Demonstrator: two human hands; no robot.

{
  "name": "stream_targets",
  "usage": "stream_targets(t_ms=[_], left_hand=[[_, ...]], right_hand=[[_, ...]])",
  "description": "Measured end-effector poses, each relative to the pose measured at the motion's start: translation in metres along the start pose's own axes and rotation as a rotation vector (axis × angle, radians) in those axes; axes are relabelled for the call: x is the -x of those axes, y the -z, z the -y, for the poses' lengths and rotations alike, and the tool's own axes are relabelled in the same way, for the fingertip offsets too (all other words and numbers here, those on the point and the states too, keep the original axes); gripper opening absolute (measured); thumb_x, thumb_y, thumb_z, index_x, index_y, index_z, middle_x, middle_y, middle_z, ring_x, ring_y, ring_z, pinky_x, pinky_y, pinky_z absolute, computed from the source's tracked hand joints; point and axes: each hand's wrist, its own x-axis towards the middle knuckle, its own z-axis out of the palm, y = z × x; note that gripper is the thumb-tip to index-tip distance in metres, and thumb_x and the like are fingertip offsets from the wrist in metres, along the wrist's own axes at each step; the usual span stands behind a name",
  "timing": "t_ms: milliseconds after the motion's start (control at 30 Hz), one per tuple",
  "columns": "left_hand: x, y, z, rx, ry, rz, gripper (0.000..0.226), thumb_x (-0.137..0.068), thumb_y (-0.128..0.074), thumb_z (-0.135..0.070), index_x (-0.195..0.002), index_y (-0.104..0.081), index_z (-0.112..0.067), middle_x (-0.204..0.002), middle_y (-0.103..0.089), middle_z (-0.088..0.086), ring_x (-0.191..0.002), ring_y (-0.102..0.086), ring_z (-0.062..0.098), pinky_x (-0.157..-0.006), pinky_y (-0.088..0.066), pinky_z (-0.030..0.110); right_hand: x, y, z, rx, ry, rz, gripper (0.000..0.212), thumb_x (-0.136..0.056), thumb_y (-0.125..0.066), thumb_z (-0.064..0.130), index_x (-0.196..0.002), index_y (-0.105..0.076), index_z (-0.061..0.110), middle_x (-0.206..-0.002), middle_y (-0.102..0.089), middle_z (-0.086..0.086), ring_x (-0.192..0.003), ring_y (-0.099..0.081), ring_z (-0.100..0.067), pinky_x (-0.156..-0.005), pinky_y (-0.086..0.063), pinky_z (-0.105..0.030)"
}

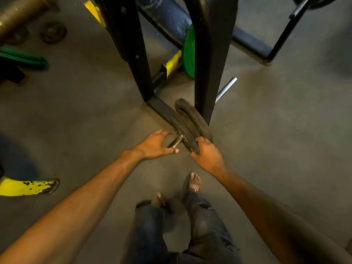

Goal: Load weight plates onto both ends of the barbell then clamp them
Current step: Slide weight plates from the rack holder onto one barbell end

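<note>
We've got the right hand (208,155) gripping the near plate (187,138), left hand (157,144) open beside the bar end (176,142); push it flush, squarely.

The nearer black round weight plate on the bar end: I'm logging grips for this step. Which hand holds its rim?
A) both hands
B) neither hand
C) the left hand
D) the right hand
D: the right hand curls its fingers round the rim of the nearer black round weight plate, while the left hand is spread open beside the dull metal bar end.
</note>
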Motion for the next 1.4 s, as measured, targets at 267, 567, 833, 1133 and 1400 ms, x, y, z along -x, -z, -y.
stream_targets(t_ms=[267, 567, 833, 1133, 1400], left_hand=[[-0.082, 0.005, 0.009, -0.116, -0.117, -0.053, 0.097, -0.083, -0.075, -0.043, -0.160, -0.020, -0.018, -0.166, -0.022, 0.009, -0.152, -0.023, 0.028, -0.123, -0.026, 0.044], [-0.112, 0.024, 0.030, -0.607, -0.335, -0.188, 0.066, -0.073, -0.079, -0.032, -0.129, -0.048, -0.018, -0.128, -0.051, 0.007, -0.116, -0.049, 0.030, -0.094, -0.043, 0.043], [-0.095, 0.013, 0.067, -0.460, -0.343, -0.111, 0.051, -0.072, -0.081, -0.027, -0.103, -0.041, -0.020, -0.112, -0.051, 0.006, -0.097, -0.053, 0.024, -0.076, -0.044, 0.033], [-0.070, -0.005, 0.099, -0.336, -0.290, -0.023, 0.026, -0.084, -0.070, -0.022, -0.107, -0.060, -0.016, -0.110, -0.058, 0.006, -0.102, -0.062, 0.027, -0.083, -0.047, 0.035], [0.106, 0.018, 0.175, -0.023, -0.165, -0.109, 0.031, -0.087, -0.070, -0.043, -0.109, -0.060, -0.024, -0.104, -0.055, -0.005, -0.097, -0.059, 0.017, -0.072, -0.046, 0.032]], right_hand=[[-0.023, -0.047, -0.001, -0.069, -0.164, -0.141, 0.055, -0.088, -0.072, 0.023, -0.133, -0.042, 0.015, -0.129, -0.046, -0.009, -0.113, -0.061, -0.033, -0.085, -0.058, -0.050], [-0.046, -0.070, 0.007, 0.025, -0.168, -0.311, 0.048, -0.083, -0.079, 0.031, -0.118, -0.051, 0.016, -0.117, -0.051, -0.006, -0.109, -0.054, -0.025, -0.080, -0.058, -0.042], [-0.054, -0.095, 0.021, 0.197, -0.121, -0.290, 0.045, -0.084, -0.078, 0.031, -0.119, -0.055, 0.016, -0.110, -0.065, -0.008, -0.103, -0.063, -0.028, -0.077, -0.057, -0.041], [-0.057, -0.079, 0.031, 0.204, -0.003, 0.011, 0.048, -0.096, -0.062, 0.039, -0.139, -0.047, 0.025, -0.127, -0.065, -0.006, -0.109, -0.067, -0.029, -0.088, -0.058, -0.047], [0.010, -0.073, 0.145, 0.246, 0.287, 0.121, 0.035, -0.093, -0.064, 0.043, -0.121, -0.056, 0.023, -0.112, -0.072, -0.006, -0.101, -0.070, -0.029, -0.080, -0.054, -0.038]])
